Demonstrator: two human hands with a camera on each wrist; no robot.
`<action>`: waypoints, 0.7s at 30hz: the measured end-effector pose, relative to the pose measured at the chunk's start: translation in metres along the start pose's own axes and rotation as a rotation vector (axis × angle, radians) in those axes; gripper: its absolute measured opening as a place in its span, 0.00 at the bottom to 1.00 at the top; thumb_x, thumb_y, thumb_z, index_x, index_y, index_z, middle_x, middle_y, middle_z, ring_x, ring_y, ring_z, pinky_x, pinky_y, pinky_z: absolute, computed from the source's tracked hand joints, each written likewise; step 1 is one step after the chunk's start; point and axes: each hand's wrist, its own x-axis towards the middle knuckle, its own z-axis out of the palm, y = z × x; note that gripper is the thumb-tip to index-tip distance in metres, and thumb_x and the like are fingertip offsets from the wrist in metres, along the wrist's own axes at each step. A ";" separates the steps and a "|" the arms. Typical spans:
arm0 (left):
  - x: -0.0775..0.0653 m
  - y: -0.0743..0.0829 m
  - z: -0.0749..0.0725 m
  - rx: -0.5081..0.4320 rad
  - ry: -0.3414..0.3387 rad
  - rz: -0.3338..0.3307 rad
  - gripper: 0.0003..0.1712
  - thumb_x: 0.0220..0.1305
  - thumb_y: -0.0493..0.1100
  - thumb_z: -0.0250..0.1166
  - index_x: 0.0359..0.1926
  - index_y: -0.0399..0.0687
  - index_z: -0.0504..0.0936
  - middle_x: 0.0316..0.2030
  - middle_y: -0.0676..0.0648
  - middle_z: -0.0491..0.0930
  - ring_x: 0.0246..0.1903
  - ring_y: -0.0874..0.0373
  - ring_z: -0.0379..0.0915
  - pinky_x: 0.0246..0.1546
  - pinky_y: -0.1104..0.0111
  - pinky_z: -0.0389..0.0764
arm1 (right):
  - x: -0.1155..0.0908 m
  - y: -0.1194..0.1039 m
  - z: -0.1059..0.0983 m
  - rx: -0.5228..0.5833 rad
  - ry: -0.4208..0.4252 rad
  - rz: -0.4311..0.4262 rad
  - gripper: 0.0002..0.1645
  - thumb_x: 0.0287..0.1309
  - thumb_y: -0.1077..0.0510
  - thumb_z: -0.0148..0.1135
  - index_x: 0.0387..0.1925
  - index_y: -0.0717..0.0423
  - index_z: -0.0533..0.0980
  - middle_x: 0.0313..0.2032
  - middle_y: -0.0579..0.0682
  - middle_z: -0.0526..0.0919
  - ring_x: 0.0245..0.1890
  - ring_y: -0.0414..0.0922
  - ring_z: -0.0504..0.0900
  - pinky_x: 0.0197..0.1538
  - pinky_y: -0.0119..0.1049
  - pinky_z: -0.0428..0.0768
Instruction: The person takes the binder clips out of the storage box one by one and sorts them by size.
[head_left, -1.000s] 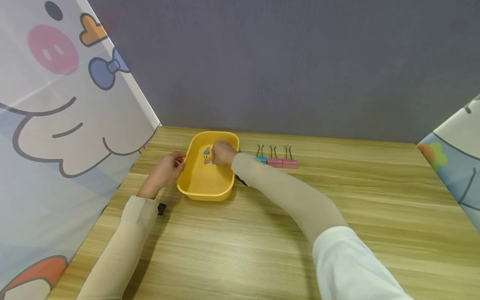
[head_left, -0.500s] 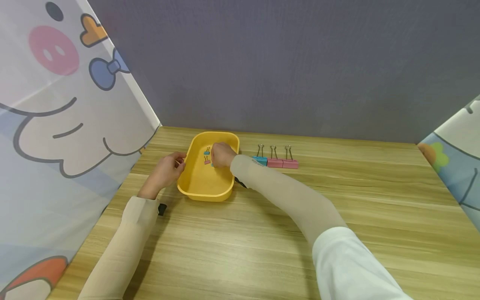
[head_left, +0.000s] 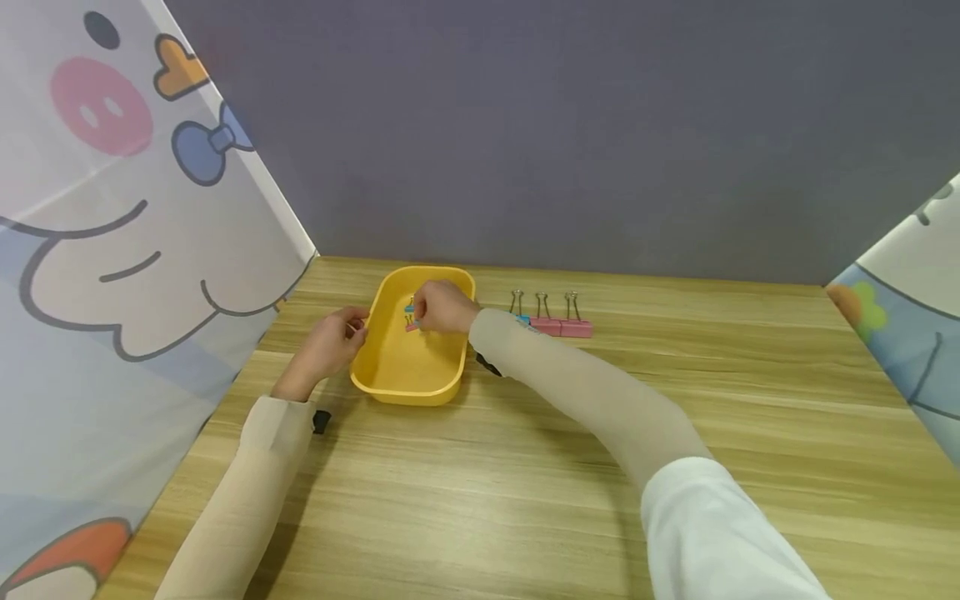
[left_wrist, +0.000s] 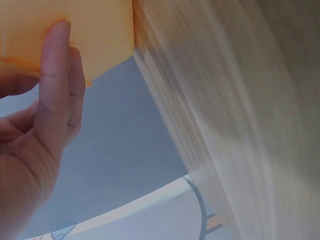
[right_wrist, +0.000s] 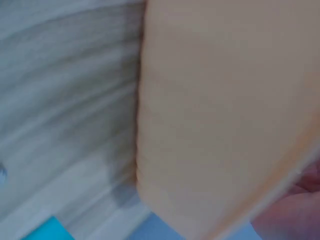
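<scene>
A yellow plastic basin [head_left: 408, 375] stands on the table, with small binder clips inside. My left hand [head_left: 332, 342] pinches its left rim; in the left wrist view, fingers [left_wrist: 55, 75] lie along the outer wall. Reaching over the right rim, my right hand [head_left: 444, 307] is curled with its fingertips down, pinching a small blue binder clip [head_left: 417, 324] that its fingers partly hide. Right beside this are a small pink binder clip [head_left: 410, 327] and another small blue binder clip [head_left: 409, 308]. The right wrist view mostly shows the basin's outer wall [right_wrist: 215, 110].
Right of the basin, a large blue binder clip [head_left: 522, 319] and two large pink binder clips [head_left: 546, 326] stand in a row, handles up. My right sleeve partly covers the blue one. A grey panel [head_left: 570, 150] rises behind the wooden table [head_left: 480, 500].
My right hand has shifted slightly left inside the basin, bringing the small blue clip up against the pink one. The left hand stays on the rim. The head view has tilted a little.
</scene>
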 end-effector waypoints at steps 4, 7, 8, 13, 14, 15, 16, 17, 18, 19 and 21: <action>0.000 -0.001 0.000 0.000 -0.001 0.003 0.20 0.67 0.33 0.55 0.57 0.28 0.71 0.40 0.34 0.76 0.38 0.43 0.75 0.35 0.56 0.79 | -0.010 -0.002 -0.011 0.047 -0.002 -0.048 0.02 0.56 0.62 0.64 0.31 0.55 0.82 0.30 0.44 0.79 0.32 0.41 0.75 0.36 0.31 0.74; 0.001 -0.002 0.000 0.002 -0.004 0.002 0.20 0.67 0.34 0.55 0.57 0.29 0.71 0.40 0.35 0.76 0.38 0.44 0.75 0.34 0.57 0.79 | -0.021 -0.002 -0.019 0.066 0.011 -0.086 0.04 0.56 0.62 0.63 0.34 0.56 0.82 0.31 0.43 0.79 0.33 0.40 0.75 0.38 0.31 0.74; 0.001 -0.002 0.000 0.002 -0.006 0.004 0.20 0.67 0.34 0.55 0.57 0.29 0.71 0.40 0.35 0.76 0.38 0.44 0.75 0.34 0.57 0.79 | -0.026 -0.001 -0.022 0.065 0.025 -0.099 0.04 0.56 0.63 0.63 0.33 0.55 0.82 0.31 0.43 0.79 0.33 0.39 0.76 0.38 0.30 0.74; 0.003 -0.003 -0.001 -0.004 -0.003 0.018 0.20 0.67 0.33 0.54 0.57 0.27 0.71 0.39 0.35 0.76 0.38 0.43 0.75 0.34 0.58 0.79 | -0.047 0.000 -0.034 0.052 0.100 -0.131 0.05 0.57 0.62 0.62 0.30 0.48 0.80 0.32 0.41 0.79 0.33 0.37 0.74 0.39 0.29 0.73; 0.003 -0.004 -0.002 -0.002 0.000 0.022 0.20 0.67 0.33 0.54 0.57 0.27 0.71 0.39 0.35 0.76 0.37 0.43 0.75 0.33 0.57 0.79 | -0.051 -0.001 -0.036 0.051 0.108 -0.136 0.05 0.57 0.62 0.62 0.30 0.48 0.80 0.33 0.40 0.79 0.33 0.37 0.74 0.39 0.29 0.73; 0.003 -0.004 -0.002 0.000 0.004 0.024 0.19 0.66 0.33 0.55 0.57 0.27 0.71 0.39 0.34 0.76 0.37 0.43 0.75 0.34 0.57 0.78 | -0.054 -0.001 -0.037 0.043 0.113 -0.144 0.05 0.57 0.62 0.62 0.31 0.48 0.81 0.33 0.40 0.79 0.33 0.37 0.74 0.39 0.29 0.73; 0.003 -0.005 -0.003 0.003 0.005 0.026 0.19 0.66 0.33 0.55 0.56 0.27 0.71 0.39 0.34 0.76 0.37 0.43 0.75 0.34 0.57 0.78 | -0.057 -0.001 -0.039 0.032 0.117 -0.157 0.05 0.57 0.62 0.63 0.31 0.48 0.81 0.34 0.40 0.79 0.33 0.37 0.74 0.39 0.29 0.73; 0.002 -0.007 -0.003 0.005 0.006 0.026 0.19 0.66 0.32 0.55 0.56 0.27 0.71 0.39 0.34 0.76 0.37 0.43 0.75 0.34 0.57 0.78 | -0.060 0.000 -0.040 0.021 0.118 -0.169 0.05 0.57 0.62 0.63 0.31 0.48 0.81 0.34 0.40 0.78 0.33 0.37 0.74 0.39 0.29 0.73; 0.002 -0.008 -0.004 0.009 0.007 0.026 0.19 0.66 0.32 0.55 0.56 0.27 0.71 0.39 0.34 0.76 0.37 0.43 0.75 0.34 0.57 0.78 | -0.062 0.000 -0.040 0.011 0.117 -0.184 0.05 0.57 0.62 0.63 0.31 0.49 0.81 0.34 0.40 0.78 0.33 0.37 0.74 0.39 0.29 0.73; 0.002 -0.009 -0.005 0.011 0.007 0.027 0.19 0.66 0.33 0.55 0.56 0.27 0.71 0.39 0.34 0.76 0.37 0.43 0.75 0.34 0.57 0.78 | -0.064 0.001 -0.041 0.001 0.117 -0.198 0.04 0.57 0.62 0.63 0.31 0.49 0.81 0.34 0.41 0.78 0.33 0.38 0.74 0.39 0.29 0.73; 0.001 -0.011 -0.006 0.010 0.006 0.025 0.19 0.66 0.33 0.55 0.56 0.27 0.71 0.39 0.34 0.76 0.37 0.43 0.75 0.34 0.56 0.78 | -0.068 0.002 -0.042 -0.007 0.122 -0.220 0.04 0.57 0.62 0.64 0.31 0.50 0.81 0.33 0.41 0.78 0.33 0.38 0.74 0.38 0.29 0.73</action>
